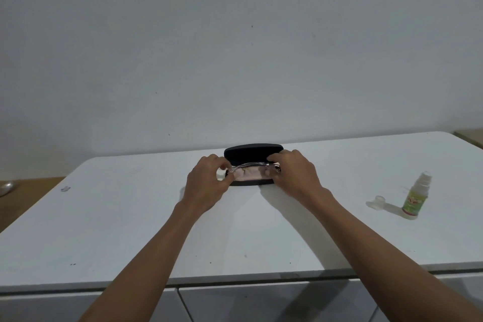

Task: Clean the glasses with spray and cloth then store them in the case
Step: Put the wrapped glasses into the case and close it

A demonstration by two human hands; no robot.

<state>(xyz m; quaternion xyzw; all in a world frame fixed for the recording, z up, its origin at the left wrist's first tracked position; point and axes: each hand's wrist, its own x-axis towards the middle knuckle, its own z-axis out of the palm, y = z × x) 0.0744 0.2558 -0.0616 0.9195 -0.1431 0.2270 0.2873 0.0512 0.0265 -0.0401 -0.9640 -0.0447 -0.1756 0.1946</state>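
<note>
Head view only: black case open on white table, lid tipped back toward wall, so tray faces the person and loads from the near side. Glasses clear-framed, folded, held level at the case mouth, over or just on the pinkish cloth lying in the tray; can't tell if touching yet. Left hand pinching left end of frame, thumb and fingers curled round it; right hand gripping right end the same way, fingers over the top. Two-end hold likely chosen to keep fingers off lenses and keep frame parallel to the tray. Cloth under the glasses probably there as padding, stored along with them. Spray bottle upright, well apart to the right, out of the working zone; its clear cap off, lying just beside it on the table. Judging from that: cleaning done, storing step in hand, lid not yet closed. Next: seat frame, release both ends, fold lid down. Risk: temple or cloth edge caught in the hinge line. Small metal item at far left edge, unclear what.
</note>
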